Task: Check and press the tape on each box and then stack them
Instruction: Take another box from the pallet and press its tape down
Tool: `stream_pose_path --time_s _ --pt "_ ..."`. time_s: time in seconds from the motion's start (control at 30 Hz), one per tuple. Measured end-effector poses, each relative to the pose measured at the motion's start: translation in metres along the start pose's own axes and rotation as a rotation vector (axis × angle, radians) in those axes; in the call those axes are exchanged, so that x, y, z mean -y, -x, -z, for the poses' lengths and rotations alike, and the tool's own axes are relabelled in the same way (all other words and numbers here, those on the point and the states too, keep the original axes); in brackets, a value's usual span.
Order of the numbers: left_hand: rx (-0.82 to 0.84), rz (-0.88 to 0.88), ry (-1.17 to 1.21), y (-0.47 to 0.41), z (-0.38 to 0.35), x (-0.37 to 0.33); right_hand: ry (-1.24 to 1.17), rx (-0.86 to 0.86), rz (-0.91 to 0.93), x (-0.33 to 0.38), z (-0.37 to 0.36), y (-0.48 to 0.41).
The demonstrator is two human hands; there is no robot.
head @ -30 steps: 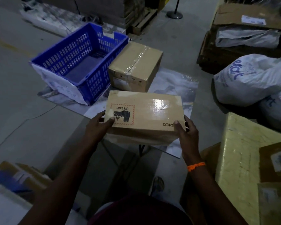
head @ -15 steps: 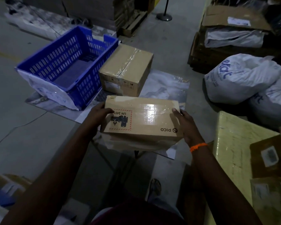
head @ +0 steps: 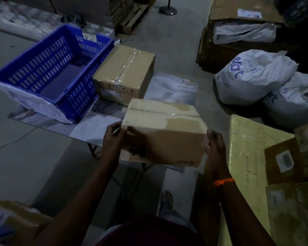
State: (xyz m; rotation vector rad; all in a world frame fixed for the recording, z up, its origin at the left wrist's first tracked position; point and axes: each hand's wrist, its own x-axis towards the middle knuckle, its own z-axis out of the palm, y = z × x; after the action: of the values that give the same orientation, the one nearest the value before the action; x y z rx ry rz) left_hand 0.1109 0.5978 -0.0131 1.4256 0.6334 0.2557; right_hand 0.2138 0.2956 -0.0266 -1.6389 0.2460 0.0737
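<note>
Nearest the viewer, a sandal [head: 167, 199] shows on the concrete floor between the forearms, and an orange wristband [head: 224, 181] circles the right wrist. The left hand [head: 114, 137] grasps the near left corner of the held box [head: 164, 137], fingers curled at its end. The right hand [head: 215, 144] clasps the opposite end, its fingertips hidden behind the cardboard. The box is held above the near edge of the table [head: 94, 126], tilted so that its seam faces up, with clear tape [head: 160, 113] running along that seam (a small logo on the near face reads upside down). To the right stands a large yellow-wrapped parcel [head: 247, 157], with labelled cartons [head: 283, 160] against it. Farther back on the table, the second box [head: 124, 73] sits flat, taped along its top, just beside a blue crate [head: 48, 71] on its left. Beyond, at right, two white sacks [head: 252, 75] lie on the floor. A round stand base [head: 168, 10] marks the far end.
</note>
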Motion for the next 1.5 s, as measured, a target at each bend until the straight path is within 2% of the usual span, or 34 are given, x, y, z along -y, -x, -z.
stream_pose_path --time_s 0.17,0.27,0.47,0.57,0.67,0.83,1.0,1.17,1.27,1.33,1.4,1.5 --pt "-0.095 0.205 0.004 0.025 0.016 0.049 0.132 -0.001 -0.041 -0.057 0.018 0.031" --pt "-0.108 0.216 -0.035 0.029 0.021 0.069 0.173 0.004 -0.089 -0.078 0.019 0.037" --pt "-0.088 0.238 -0.185 -0.017 0.017 0.046 0.289 0.044 -0.105 -0.056 0.006 0.0" --pt "-0.027 0.204 -0.398 -0.051 0.004 0.026 0.304 0.156 -0.113 -0.037 -0.009 -0.029" --pt "0.092 0.196 -0.406 -0.065 -0.023 0.008 0.259 0.23 -0.118 -0.017 -0.023 -0.047" --pt "0.017 0.186 -0.481 -0.071 -0.032 0.026 0.286 0.218 -0.124 -0.015 -0.031 -0.054" --pt "-0.007 0.121 -0.245 -0.045 -0.038 0.009 0.166 0.156 0.009 0.004 -0.025 -0.048" --pt "-0.041 0.038 0.152 -0.031 -0.032 -0.029 -0.176 0.113 0.038 0.04 -0.007 -0.06" --pt "-0.029 0.053 0.093 -0.032 -0.03 -0.042 -0.217 0.135 0.005 0.045 -0.006 -0.065" --pt "0.063 0.126 0.145 -0.031 -0.029 -0.034 -0.211 0.131 -0.063 0.038 -0.009 -0.06" --pt "0.094 0.206 0.182 -0.025 -0.032 -0.018 -0.184 0.104 -0.093 0.024 -0.009 -0.051" --pt "0.127 0.201 0.154 -0.009 -0.042 -0.01 -0.202 0.027 -0.138 0.003 0.004 -0.035"
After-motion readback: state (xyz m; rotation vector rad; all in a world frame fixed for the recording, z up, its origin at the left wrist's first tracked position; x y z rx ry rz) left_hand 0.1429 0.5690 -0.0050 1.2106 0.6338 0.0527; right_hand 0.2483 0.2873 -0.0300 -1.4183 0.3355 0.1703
